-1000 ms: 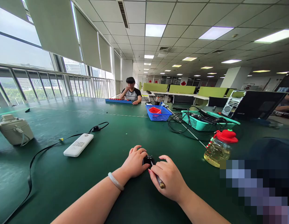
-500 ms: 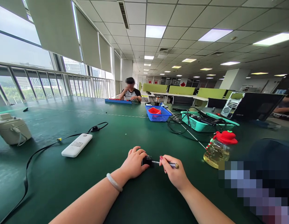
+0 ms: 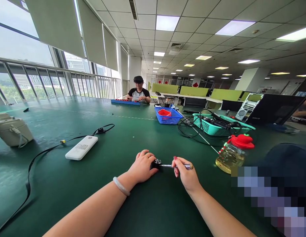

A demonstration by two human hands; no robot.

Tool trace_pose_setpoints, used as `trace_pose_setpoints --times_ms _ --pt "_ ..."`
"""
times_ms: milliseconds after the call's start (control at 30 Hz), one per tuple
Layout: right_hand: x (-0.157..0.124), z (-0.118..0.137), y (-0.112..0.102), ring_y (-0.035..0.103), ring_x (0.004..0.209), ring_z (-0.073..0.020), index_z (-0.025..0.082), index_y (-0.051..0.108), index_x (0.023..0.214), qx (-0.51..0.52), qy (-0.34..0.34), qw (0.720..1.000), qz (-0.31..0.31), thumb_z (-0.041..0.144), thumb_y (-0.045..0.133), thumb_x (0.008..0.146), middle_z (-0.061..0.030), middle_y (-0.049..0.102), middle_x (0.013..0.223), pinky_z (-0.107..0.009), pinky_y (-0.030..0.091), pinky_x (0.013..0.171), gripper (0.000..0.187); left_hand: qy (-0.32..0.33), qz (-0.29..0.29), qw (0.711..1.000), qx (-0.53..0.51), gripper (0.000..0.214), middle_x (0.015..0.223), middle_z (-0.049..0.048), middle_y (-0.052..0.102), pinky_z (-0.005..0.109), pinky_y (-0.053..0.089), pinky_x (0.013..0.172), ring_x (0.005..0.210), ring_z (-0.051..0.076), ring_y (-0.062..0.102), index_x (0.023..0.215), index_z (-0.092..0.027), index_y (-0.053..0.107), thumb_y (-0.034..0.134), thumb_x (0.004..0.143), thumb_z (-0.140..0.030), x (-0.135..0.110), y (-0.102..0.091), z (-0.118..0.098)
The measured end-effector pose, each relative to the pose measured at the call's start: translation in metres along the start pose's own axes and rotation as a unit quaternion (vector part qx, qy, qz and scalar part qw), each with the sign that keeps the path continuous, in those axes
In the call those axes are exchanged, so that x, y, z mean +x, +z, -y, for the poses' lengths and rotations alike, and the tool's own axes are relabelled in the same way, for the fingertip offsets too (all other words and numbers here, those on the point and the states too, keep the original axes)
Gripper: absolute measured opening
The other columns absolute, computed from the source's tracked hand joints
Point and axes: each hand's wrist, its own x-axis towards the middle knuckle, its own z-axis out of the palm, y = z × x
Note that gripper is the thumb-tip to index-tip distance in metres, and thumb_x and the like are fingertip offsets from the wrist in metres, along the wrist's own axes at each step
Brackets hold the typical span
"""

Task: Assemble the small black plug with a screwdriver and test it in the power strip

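Note:
My left hand rests on the green table with its fingers closed round a small black part, pinning it in place. My right hand pinches a thin screwdriver with a brass-coloured end, held level, its tip against the right side of the black part. A pale bangle sits on my left wrist.
A white power bank with a black cable lies to the left, a beige case further left. A bottle with a red lid stands at right. Blue basket, teal basket with cables, and a seated person are beyond.
My right hand turned from lying over the part, tool pointing back at me, to holding the screwdriver level with its tip at the part's side. The left hand kept its grip.

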Motion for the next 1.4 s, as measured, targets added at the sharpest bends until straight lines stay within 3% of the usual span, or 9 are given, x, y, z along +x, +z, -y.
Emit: trace_pose_setpoints --times_ms 133,300,367,600,867,1100,1400 --pt "-0.006 0.008 0.0 0.044 0.044 -0.0122 0.02 0.055 0.06 -0.101 -0.06 0.993 0.024 0.053 0.046 0.091 0.0029 0.044 0.046 -0.025 0.036 0.046 0.046 -0.001 0.005 1.0 0.001 0.036 0.129 0.0057 0.058 0.051 0.028 0.111 0.136 0.032 0.032 0.113 -0.025 0.061 0.065 0.081 -0.04 0.0 -0.001 -0.001" --pt "-0.012 0.018 0.001 0.054 0.061 -0.0163 0.022 0.056 0.06 -0.223 -0.235 0.944 0.057 0.036 0.044 0.094 -0.0008 0.057 0.057 -0.03 0.045 0.066 0.039 -0.002 0.006 1.0 0.006 0.035 0.128 0.0049 0.059 0.05 0.029 0.111 0.134 0.032 0.033 0.113 -0.025 0.061 0.064 0.081 -0.04 -0.001 -0.003 -0.003" --pt "-0.012 0.019 0.001 0.054 0.062 -0.017 0.022 0.056 0.06 -0.234 -0.262 0.934 0.064 0.033 0.044 0.095 -0.0006 0.057 0.056 -0.031 0.046 0.069 0.038 -0.002 0.006 1.0 0.006 0.034 0.128 0.0053 0.059 0.05 0.029 0.111 0.134 0.031 0.033 0.113 -0.025 0.061 0.063 0.082 -0.04 -0.001 -0.003 -0.003" --pt "-0.011 0.016 -0.001 0.057 0.06 -0.0168 0.022 0.059 0.061 -0.201 -0.194 0.96 0.032 0.041 0.044 0.095 -0.0015 0.058 0.057 -0.028 0.045 0.059 0.042 -0.014 0.008 1.0 0.0 0.038 0.13 0.0057 0.058 0.052 0.028 0.111 0.136 0.032 0.031 0.115 -0.026 0.06 0.064 0.081 -0.042 -0.001 0.001 -0.001" --pt "-0.008 0.007 -0.002 0.045 0.045 -0.0132 0.021 0.056 0.061 -0.117 -0.077 0.99 0.029 0.052 0.043 0.094 0.0028 0.044 0.047 -0.026 0.036 0.048 0.047 -0.024 0.01 1.0 -0.002 0.038 0.13 0.0058 0.058 0.053 0.029 0.111 0.136 0.032 0.032 0.114 -0.025 0.06 0.065 0.081 -0.042 0.0 0.001 -0.001" --pt "-0.009 0.01 -0.001 0.048 0.048 -0.0138 0.021 0.058 0.061 -0.153 -0.109 0.981 0.045 0.049 0.043 0.094 0.0016 0.048 0.05 -0.026 0.038 0.05 0.046 -0.018 0.008 1.0 -0.001 0.038 0.13 0.005 0.059 0.052 0.03 0.11 0.135 0.032 0.033 0.115 -0.026 0.06 0.065 0.081 -0.043 -0.001 0.003 0.0" --pt "-0.009 0.005 0.0 0.047 0.048 -0.0131 0.02 0.058 0.062 -0.124 -0.09 0.988 0.019 0.052 0.044 0.093 0.0017 0.047 0.049 -0.025 0.037 0.049 0.047 -0.026 0.018 0.999 -0.005 0.038 0.131 0.0055 0.057 0.052 0.029 0.111 0.136 0.032 0.032 0.116 -0.026 0.06 0.064 0.081 -0.042 0.0 0.001 -0.002"
